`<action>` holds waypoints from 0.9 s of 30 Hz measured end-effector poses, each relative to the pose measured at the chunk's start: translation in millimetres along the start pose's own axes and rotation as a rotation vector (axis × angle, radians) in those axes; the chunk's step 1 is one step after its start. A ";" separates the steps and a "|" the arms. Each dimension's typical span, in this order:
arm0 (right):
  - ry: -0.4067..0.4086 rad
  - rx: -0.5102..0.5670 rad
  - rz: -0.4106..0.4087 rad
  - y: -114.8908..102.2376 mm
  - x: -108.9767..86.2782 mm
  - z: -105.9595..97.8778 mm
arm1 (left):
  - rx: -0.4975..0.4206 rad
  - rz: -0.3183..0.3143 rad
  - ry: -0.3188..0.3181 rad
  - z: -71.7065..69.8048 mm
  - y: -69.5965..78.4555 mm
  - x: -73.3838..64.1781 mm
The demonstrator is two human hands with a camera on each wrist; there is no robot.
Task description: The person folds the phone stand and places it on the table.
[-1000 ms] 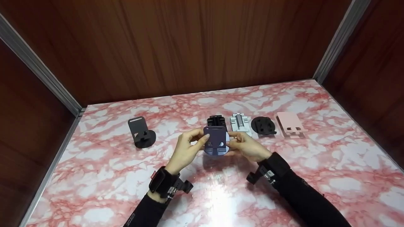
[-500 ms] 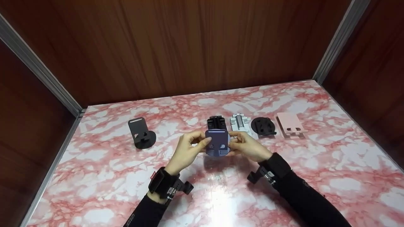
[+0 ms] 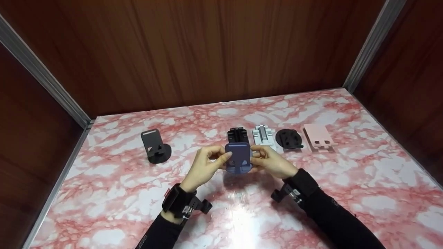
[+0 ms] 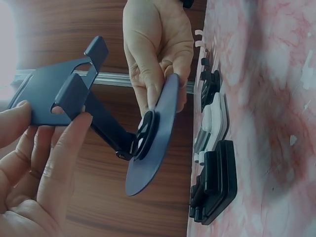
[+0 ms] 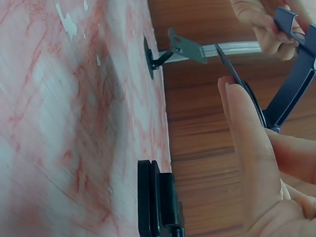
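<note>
A dark blue phone stand [image 3: 238, 154] is held above the table between both hands. In the left wrist view its slotted cradle plate [image 4: 52, 91] joins a round base [image 4: 165, 133] through a hinged arm [image 4: 107, 123]. My left hand [image 3: 204, 167] pinches the cradle plate by its side edge, thumb on one face and fingers on the other. My right hand [image 3: 273, 162] grips the round base at its rim, its thumb near the pivot and its fingers beneath. The stand is unfolded, with the plate angled away from the base.
On the pink marbled table [image 3: 138, 207] a black phone stand [image 3: 155, 147] stands unfolded at the left. Behind and right of my hands lie a folded black stand [image 3: 237, 134], a white one [image 3: 263, 135], a round black one [image 3: 289, 139] and a pink one [image 3: 317, 136]. Wooden panels enclose the back and sides.
The blue stand has shifted slightly down and right in the head view, and its plate tilts a little differently over the base. Both hands keep their hold.
</note>
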State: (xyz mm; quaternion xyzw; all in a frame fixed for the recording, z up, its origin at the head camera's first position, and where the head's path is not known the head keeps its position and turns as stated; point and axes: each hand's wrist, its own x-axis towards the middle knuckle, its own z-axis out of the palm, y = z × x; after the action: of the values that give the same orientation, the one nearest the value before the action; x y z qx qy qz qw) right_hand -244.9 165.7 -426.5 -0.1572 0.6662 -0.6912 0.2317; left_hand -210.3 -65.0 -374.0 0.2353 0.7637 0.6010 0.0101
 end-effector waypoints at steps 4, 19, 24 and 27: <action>0.003 -0.044 -0.015 -2.7 -1.7 2.5 | -0.067 -0.029 -0.007 -1.6 -13.8 3.9; 0.098 -0.244 -0.144 -7.8 -2.4 9.7 | -0.265 -0.168 -0.105 -4.6 -21.9 5.0; 0.142 -0.314 -0.198 -9.7 -2.0 11.9 | -0.260 -0.188 -0.114 -4.5 -25.6 5.7; 0.171 -0.351 -0.237 -10.2 -2.1 13.3 | -0.245 -0.195 -0.110 -4.1 -26.8 6.1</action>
State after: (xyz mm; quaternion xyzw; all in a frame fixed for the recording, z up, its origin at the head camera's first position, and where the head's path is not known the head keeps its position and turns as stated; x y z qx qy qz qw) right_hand -237.3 155.5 -415.3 -0.2131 0.7702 -0.5980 0.0609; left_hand -226.2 -70.9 -396.0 0.1896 0.7021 0.6721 0.1388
